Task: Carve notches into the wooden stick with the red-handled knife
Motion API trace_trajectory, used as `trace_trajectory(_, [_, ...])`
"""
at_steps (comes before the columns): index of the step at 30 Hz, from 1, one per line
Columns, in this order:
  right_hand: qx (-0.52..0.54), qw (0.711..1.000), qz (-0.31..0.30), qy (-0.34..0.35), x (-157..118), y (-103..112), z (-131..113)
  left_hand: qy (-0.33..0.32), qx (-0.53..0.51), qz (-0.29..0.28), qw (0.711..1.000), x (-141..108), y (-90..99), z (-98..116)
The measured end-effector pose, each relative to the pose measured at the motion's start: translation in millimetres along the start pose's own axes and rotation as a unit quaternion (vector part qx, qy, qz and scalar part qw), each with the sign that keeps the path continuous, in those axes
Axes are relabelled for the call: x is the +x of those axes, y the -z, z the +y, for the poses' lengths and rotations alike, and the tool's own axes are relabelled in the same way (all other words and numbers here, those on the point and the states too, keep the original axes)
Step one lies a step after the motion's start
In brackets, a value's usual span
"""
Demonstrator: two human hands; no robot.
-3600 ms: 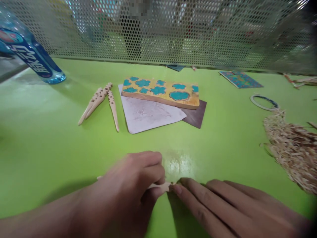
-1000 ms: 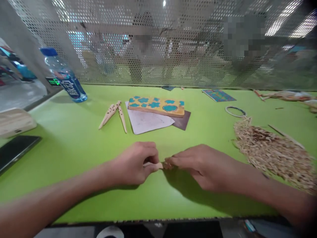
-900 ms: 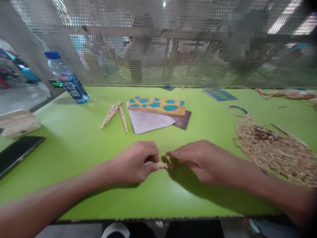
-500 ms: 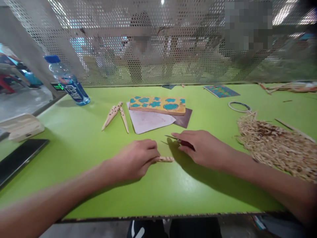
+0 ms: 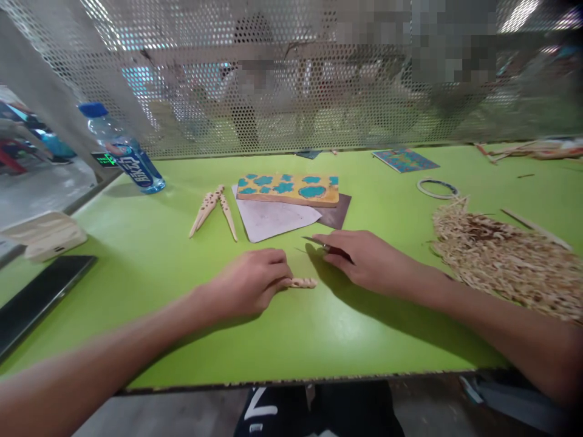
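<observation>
My left hand [image 5: 257,280] is closed around one end of a small carved wooden stick [image 5: 303,283], whose notched end pokes out to the right just over the table. In my right hand [image 5: 364,258] is a carving knife [image 5: 315,241], its thin blade pointing left and its dark handle mostly hidden by my fingers. The blade is apart from the stick, above and beyond it. Several finished-looking carved wooden sticks [image 5: 207,211] with holes lie beyond my left hand. A yellow block with blue patches [image 5: 286,191] rests on white sandpaper-like sheet [image 5: 273,220] and a dark brown sheet [image 5: 339,212].
At right lies a heap of wood shavings [image 5: 505,261], with a thin wooden stick [image 5: 537,229] and a tape ring [image 5: 438,189] beside it. A patterned card [image 5: 405,160] is farther back. On the left are a water bottle [image 5: 132,161], an open white case [image 5: 48,235] and a phone [image 5: 43,300]. A perforated metal screen [image 5: 291,85] closes off the far edge.
The view has shifted slightly, so things sit a little differently in the picture. Both hands keep their holds on the stick and the knife, with hardly any movement.
</observation>
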State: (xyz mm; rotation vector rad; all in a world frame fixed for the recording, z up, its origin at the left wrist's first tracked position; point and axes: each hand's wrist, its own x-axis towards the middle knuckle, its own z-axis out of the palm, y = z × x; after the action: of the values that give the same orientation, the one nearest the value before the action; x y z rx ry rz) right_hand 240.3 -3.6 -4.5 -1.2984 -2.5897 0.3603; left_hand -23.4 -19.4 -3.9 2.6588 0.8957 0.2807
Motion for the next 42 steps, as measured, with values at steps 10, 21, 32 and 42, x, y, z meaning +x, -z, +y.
trace_trajectory(10, [0.013,0.998,0.038,-0.046,-2,-2,7,0.017,-0.103,0.019,0.994,1,2.3,5])
trace_trajectory(21, [0.115,0.972,0.204,0.003,-6,32,-4,0.044,-0.121,-0.007,0.992,3,8.6,4])
trace_trajectory(32, [0.306,0.903,0.294,-0.074,-27,68,-14,0.054,-0.183,-0.007,0.982,4,4.2,6])
trace_trajectory(42, [0.423,0.899,0.111,0.005,-8,26,-17,-0.007,-0.177,-0.001,0.984,0,-2.8,19])
